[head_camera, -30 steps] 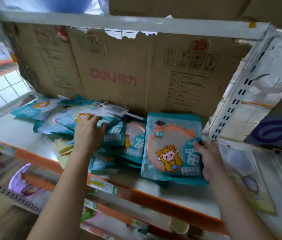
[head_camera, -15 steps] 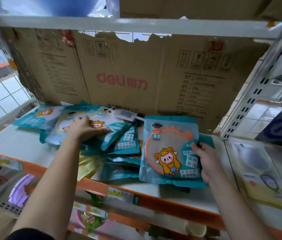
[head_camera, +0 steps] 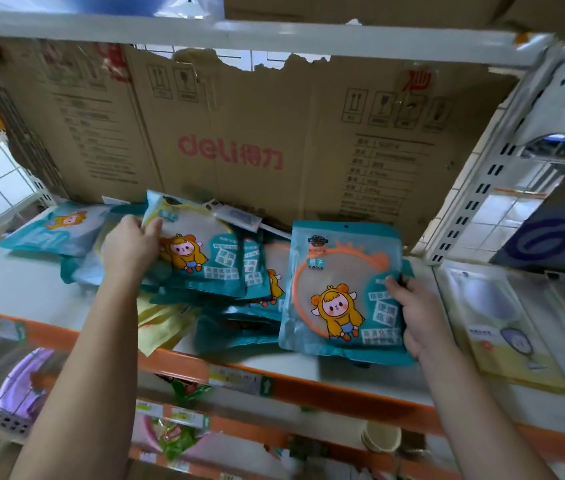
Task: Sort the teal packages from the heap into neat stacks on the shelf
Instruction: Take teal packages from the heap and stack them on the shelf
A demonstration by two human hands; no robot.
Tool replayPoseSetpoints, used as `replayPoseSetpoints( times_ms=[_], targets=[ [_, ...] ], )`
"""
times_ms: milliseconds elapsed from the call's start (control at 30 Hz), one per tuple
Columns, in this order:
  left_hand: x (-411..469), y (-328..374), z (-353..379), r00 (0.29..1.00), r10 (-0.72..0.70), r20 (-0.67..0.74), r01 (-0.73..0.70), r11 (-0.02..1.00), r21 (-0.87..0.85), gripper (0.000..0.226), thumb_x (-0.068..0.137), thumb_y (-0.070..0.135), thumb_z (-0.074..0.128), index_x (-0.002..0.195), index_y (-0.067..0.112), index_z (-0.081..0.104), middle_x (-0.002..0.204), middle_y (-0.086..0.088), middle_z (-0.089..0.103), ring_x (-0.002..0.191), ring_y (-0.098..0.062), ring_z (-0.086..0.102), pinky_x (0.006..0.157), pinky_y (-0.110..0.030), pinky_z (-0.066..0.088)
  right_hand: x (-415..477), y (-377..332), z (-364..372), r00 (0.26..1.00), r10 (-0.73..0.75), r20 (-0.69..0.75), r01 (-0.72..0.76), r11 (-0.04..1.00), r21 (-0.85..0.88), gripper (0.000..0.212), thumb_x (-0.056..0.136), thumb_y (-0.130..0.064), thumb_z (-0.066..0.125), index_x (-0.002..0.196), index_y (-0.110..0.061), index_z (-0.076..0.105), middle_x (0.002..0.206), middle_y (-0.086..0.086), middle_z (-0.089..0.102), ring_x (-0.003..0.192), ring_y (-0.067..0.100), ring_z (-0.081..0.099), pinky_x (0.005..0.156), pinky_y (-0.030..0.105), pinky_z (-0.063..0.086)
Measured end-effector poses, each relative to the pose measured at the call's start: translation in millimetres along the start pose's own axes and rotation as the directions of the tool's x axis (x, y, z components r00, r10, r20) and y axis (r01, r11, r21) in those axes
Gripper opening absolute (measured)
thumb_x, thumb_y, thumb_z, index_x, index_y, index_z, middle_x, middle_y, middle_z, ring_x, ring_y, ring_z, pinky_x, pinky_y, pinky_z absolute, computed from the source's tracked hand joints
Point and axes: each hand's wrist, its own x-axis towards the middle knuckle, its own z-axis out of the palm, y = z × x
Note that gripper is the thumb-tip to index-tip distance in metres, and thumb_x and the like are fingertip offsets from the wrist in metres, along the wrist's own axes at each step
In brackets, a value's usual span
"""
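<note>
1. head view: a loose heap [head_camera: 239, 306] of teal packages is seen on the white shelf [head_camera: 14, 285], lying at about 9 o'clock from a squared-up stack [head_camera: 339, 292] of the same packages.
2. the left hand [head_camera: 132, 251] is closed on one teal package [head_camera: 204, 261] at the top of the heap, with the thumb on its face and the fingers hidden beneath. its far edge appears raised, seemingly so that it can be drawn free of the packages overlapped below.
3. the right hand [head_camera: 419, 317] is wrapped round the stack's edge at 3 o'clock, thumb pressed on the top face. the stack is judged to be steadied and held square so that the next package can be laid on it.
4. the stack is set near the shelf's front lip, at about 5 o'clock from the cardboard box [head_camera: 239, 133] that backs the shelf, probably for easy reach.
5. a yellow package [head_camera: 163, 320] is mixed in at the heap's 7 o'clock, overhanging the orange front edge [head_camera: 184, 363]. it is presumably to be left out of the teal stack.
6. most of the heap is not yet sorted, so the task is judged to be well short of done. slippery, overlapped film could let neighbours be dragged along when the gripped package is lifted.
</note>
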Motion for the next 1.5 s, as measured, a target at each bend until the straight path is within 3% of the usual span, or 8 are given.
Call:
replayPoseSetpoints(
  times_ms=[200, 300, 533, 700, 833, 1100, 1200, 1500],
  targets=[
    [-60, 29, -38, 0.910, 0.221, -0.350, -0.280, 0.952, -0.126, 0.040, 0.100, 0.036, 0.045, 0.114, 0.000, 0.055, 0.098, -0.023, 0.063, 0.092, -0.039, 0.057, 0.073, -0.042, 0.039, -10, -3, -14, 0.999, -0.031, -0.026, 0.032, 0.999, 0.024, 0.014, 0.095, -0.018, 0.057, 0.106, -0.010, 0.062, 0.094, 0.009, 0.074, 0.084, 0.026, 0.072, 0.075, 0.043, 0.058],
    [-82, 41, -38, 0.885, 0.233, -0.402, -0.382, 0.857, -0.345, 0.036, 0.099, 0.036, 0.046, 0.115, 0.007, 0.058, 0.092, -0.009, 0.062, 0.085, -0.025, 0.057, 0.071, -0.037, 0.042, -13, -7, -30, 0.998, -0.046, -0.043, 0.048, 0.998, 0.041, 0.009, 0.096, -0.016, 0.055, 0.099, -0.012, 0.062, 0.081, 0.003, 0.075, 0.070, 0.018, 0.072, 0.062, 0.035, 0.055],
    [-136, 73, 19, 0.944, 0.310, -0.114, -0.292, 0.620, -0.728, 0.007, 0.095, 0.037, 0.050, 0.092, 0.035, 0.055, 0.078, -0.004, 0.055, 0.068, -0.018, 0.051, 0.057, -0.032, 0.043, -27, -16, -98, 0.982, -0.087, -0.169, 0.104, 0.990, 0.098, 0.015, 0.095, -0.019, 0.056, 0.104, -0.009, 0.062, 0.092, 0.009, 0.072, 0.074, 0.021, 0.069, 0.071, 0.040, 0.057],
    [-199, 116, 62, 0.915, 0.402, 0.022, -0.222, 0.549, -0.806, 0.007, 0.094, 0.035, 0.051, 0.092, 0.037, 0.057, 0.086, -0.010, 0.058, 0.072, -0.023, 0.054, 0.059, -0.036, 0.045, -56, -19, -179, 0.945, -0.099, -0.312, 0.153, 0.976, 0.155, 0.009, 0.095, -0.020, 0.056, 0.094, -0.015, 0.063, 0.071, -0.006, 0.072, 0.059, 0.011, 0.068, 0.052, 0.027, 0.053],
    [-267, 165, 95, 0.901, 0.415, 0.127, -0.084, 0.454, -0.887, 0.013, 0.100, 0.019, 0.049, 0.091, 0.025, 0.055, 0.075, 0.000, 0.057, 0.060, -0.011, 0.055, 0.049, -0.024, 0.047, -89, -23, -256, 0.904, -0.075, -0.421, 0.178, 0.961, 0.211, 0.010, 0.091, -0.019, 0.062, 0.098, -0.013, 0.065, 0.080, -0.002, 0.073, 0.064, 0.012, 0.070, 0.052, 0.026, 0.055],
    [-410, 254, 156, 0.876, 0.374, 0.303, 0.123, 0.435, -0.892, 0.010, 0.099, 0.022, 0.046, 0.104, 0.019, 0.054, 0.082, 0.003, 0.059, 0.074, -0.015, 0.059, 0.061, -0.033, 0.050, -154, -51, -409, 0.827, -0.088, -0.555, 0.234, 0.952, 0.197, 0.005, 0.089, -0.010, 0.065, 0.089, -0.011, 0.060, 0.063, -0.005, 0.071, 0.054, 0.011, 0.068, 0.052, 0.027, 0.056],
    [-457, 284, 173, 0.875, 0.370, 0.311, 0.140, 0.420, -0.896, 0.010, 0.098, 0.020, 0.044, 0.094, 0.022, 0.053, 0.076, 0.005, 0.058, 0.069, -0.014, 0.057, 0.058, -0.031, 0.047, -170, -59, -461, 0.814, -0.086, -0.575, 0.240, 0.950, 0.197, 0.003, 0.089, -0.009, 0.063, 0.090, -0.010, 0.061, 0.062, -0.003, 0.071, 0.052, 0.011, 0.067, 0.048, 0.025, 0.056],
    [-530, 366, 211, 0.838, 0.355, 0.414, 0.290, 0.353, -0.890, 0.009, 0.099, 0.021, 0.050, 0.091, 0.022, 0.055, 0.086, -0.001, 0.065, 0.074, -0.016, 0.064, 0.063, -0.034, 0.054, -181, -71, -573, 0.822, -0.063, -0.565, 0.213, 0.956, 0.204, 0.009, 0.089, -0.020, 0.065, 0.097, -0.015, 0.065, 0.081, 0.000, 0.075, 0.065, 0.016, 0.071, 0.059, 0.034, 0.059]
  ],
)
